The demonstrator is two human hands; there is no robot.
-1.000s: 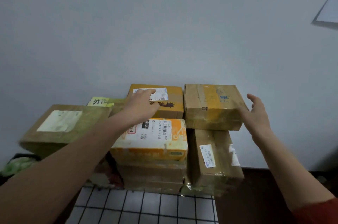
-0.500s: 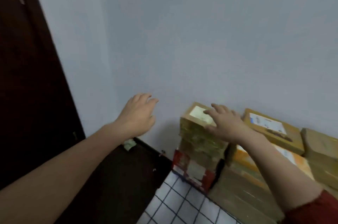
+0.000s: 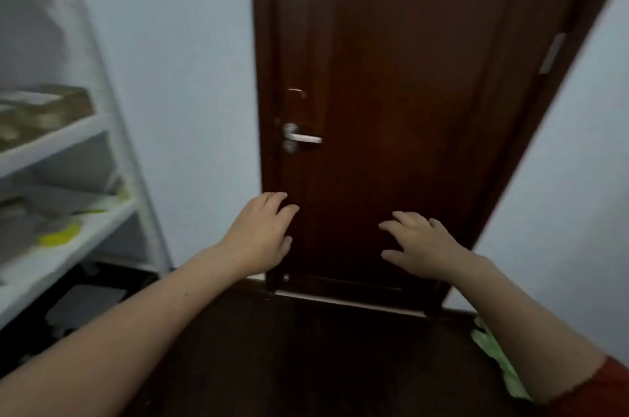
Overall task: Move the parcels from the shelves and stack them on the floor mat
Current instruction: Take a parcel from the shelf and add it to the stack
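Two white shelves (image 3: 68, 134) far left; blurred brown parcels (image 3: 44, 110) on upper one. Left hand (image 3: 262, 236) empty, fingers relaxed. Dark door (image 3: 408, 76), metal handle (image 3: 303, 138), directly ahead. Right hand (image 3: 422, 246) empty, fingers spread, apart from left. Green item (image 3: 493, 348) on floor, far right.

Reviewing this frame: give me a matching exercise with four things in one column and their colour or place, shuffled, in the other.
Things:
1. door
2. door handle
3. shelf unit
4. cardboard parcel

Colour or place:
A. silver, near the left edge of the dark panel
B. white, at the left of the view
C. dark brown, straight ahead
D. tan, on the higher of the two shelf boards in view

Pairs: 1-C, 2-A, 3-B, 4-D
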